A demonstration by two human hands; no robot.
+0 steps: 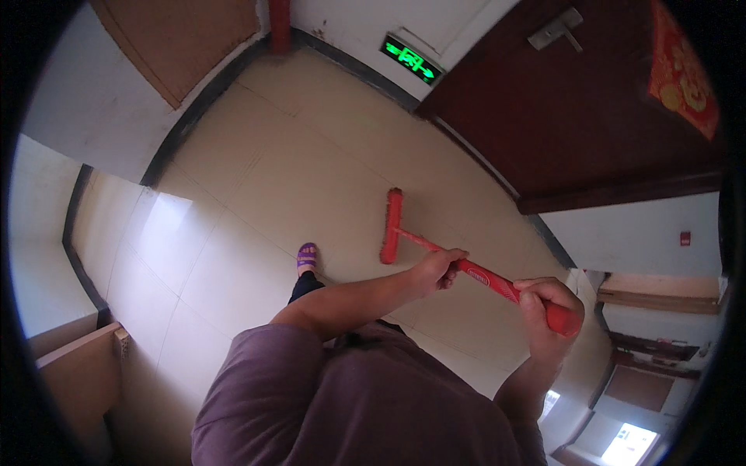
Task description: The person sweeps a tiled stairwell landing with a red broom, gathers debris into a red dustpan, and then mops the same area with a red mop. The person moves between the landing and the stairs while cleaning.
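A red push broom point(393, 226) has its long narrow head down on the tiled floor point(280, 175), with dark bristles showing along its edges. From the head, the red handle point(488, 281) slants up to the right towards me; an oval printed mark sits on it. My left hand point(441, 269) is wrapped around the lower part of the handle. Higher up, my right hand point(548, 300) grips it close to the rounded top end, which sticks out past the palm. My foot in a purple sandal point(306, 256) stands left of the broom head.
A dark red door point(583, 105) with a metal lever handle is at the upper right. Beside it, a lit green exit sign point(411, 59) hangs low on the wall. A red pipe point(280, 26) stands in the far corner. A brown panel point(81, 370) juts out at lower left.
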